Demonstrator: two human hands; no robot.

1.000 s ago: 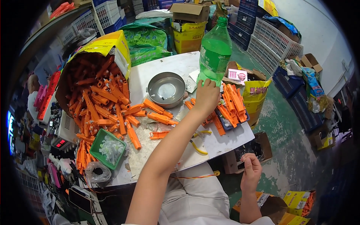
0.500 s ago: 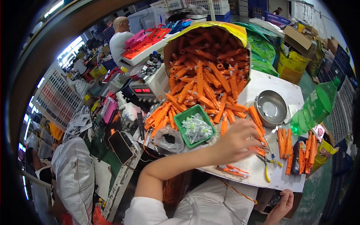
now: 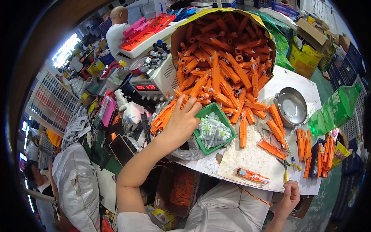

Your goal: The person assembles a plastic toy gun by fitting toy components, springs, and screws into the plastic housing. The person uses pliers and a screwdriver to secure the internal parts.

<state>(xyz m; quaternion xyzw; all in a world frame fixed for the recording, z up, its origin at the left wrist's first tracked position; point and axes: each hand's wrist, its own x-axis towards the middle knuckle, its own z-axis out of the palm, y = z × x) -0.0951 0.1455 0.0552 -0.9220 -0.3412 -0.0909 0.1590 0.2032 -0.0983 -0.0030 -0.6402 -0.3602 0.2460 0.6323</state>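
Most orange plastic casings [image 3: 215, 73] are left heaped, few set apart, with left hand [image 3: 184, 120] spread and right hand [image 3: 288, 198] curled, grip unclear.

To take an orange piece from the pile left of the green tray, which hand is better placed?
Probably the left hand: its fingers are right at the orange pieces beside the green tray. The right hand is curled near the table's front edge, well away from them.
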